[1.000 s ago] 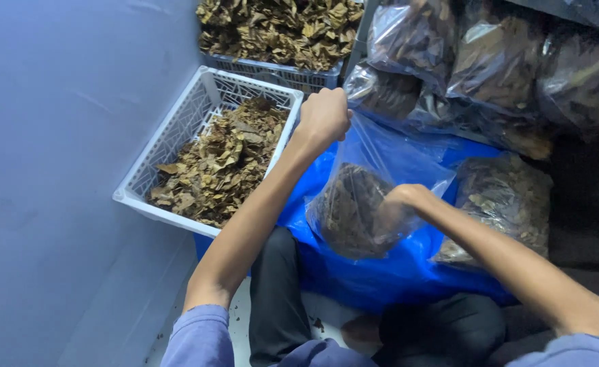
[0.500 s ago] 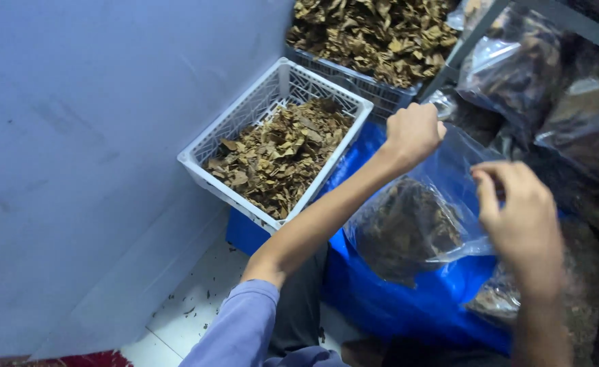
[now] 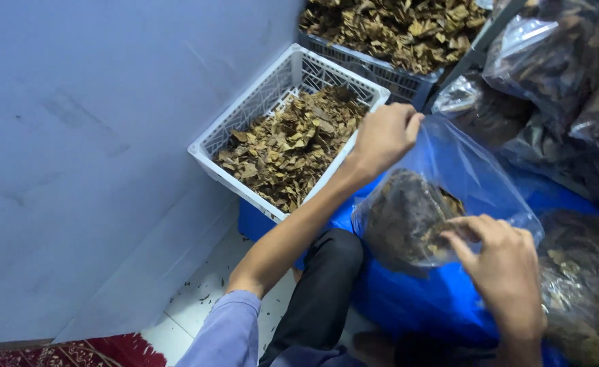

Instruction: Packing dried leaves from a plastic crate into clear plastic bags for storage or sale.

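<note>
Head view shows us the clear plastic bag (image 3: 442,197) of dried leaves hanging between both hands, over the blue sheet (image 3: 415,299). Our left hand (image 3: 383,134) pinches its far upper edge, fingers closed on the plastic; our right hand (image 3: 503,261) grips the near right side, fingers curled against it. Left of the bag lies the white basket (image 3: 245,129) of leaves, closest to the left hand.

Clear plastic bag (image 3: 442,204) of brown dried leaves, held over the blue sheet (image 3: 415,299), pinched at its upper rim and lower right side. More filled clear bags (image 3: 557,75) stacked along the right edge, glossy, dark brown inside.
</note>
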